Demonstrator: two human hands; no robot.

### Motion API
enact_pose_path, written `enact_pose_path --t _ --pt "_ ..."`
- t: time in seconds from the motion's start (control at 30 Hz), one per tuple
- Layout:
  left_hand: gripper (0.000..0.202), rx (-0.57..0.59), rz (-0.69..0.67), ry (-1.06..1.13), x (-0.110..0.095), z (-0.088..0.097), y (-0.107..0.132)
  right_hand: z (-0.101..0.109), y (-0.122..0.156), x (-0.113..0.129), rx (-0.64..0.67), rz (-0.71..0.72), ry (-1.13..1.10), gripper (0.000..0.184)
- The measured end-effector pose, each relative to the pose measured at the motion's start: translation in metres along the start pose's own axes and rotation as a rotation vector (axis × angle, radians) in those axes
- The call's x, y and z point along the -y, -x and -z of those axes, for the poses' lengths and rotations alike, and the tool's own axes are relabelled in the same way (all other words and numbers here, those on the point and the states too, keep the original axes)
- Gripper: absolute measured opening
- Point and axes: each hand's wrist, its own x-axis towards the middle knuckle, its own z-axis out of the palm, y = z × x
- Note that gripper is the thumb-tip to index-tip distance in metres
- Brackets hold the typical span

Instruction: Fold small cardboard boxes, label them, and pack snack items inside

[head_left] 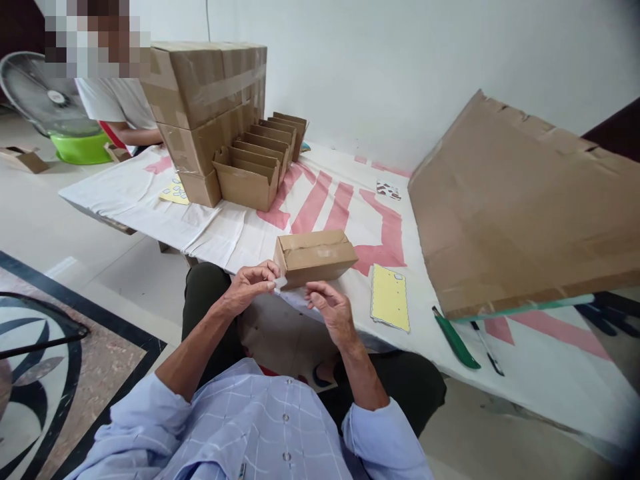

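A closed small cardboard box (320,257) lies in front of me at the table's near edge. My left hand (253,283) is at the box's left end, thumb and fingers pinching a small whitish translucent piece (281,283) that looks like tape or a sticker. Just below the box's front right side is my right hand (331,308), its fingers loosely bent and apart, with nothing visible in them. To the right of the box, a yellow card with a wavy edge (390,297) lies flat.
Stacked sealed boxes (200,113) and a row of open boxes (247,180) stand at the back left. A large cardboard sheet (530,213) leans on the right. Near it are a green-handled tool (456,340) and a thin dark pen-like tool (489,350). Another person (120,110) sits beyond the stack.
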Motion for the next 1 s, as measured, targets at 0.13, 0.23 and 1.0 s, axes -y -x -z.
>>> enact_pose_path --t 0.13,0.23,1.0 --pt "0.034 0.159 0.046 0.031 -0.015 -0.024 -0.001 -0.017 0.007 0.005 0.120 -0.089 -0.234 0.048" --pt "0.030 0.225 0.072 0.016 -0.017 -0.034 -0.005 -0.015 0.014 0.005 0.117 -0.116 -0.297 0.045" --pt "0.020 0.112 -0.053 -0.360 -0.011 -0.042 -0.002 0.165 0.006 -0.019 -0.629 0.156 0.517 0.033"
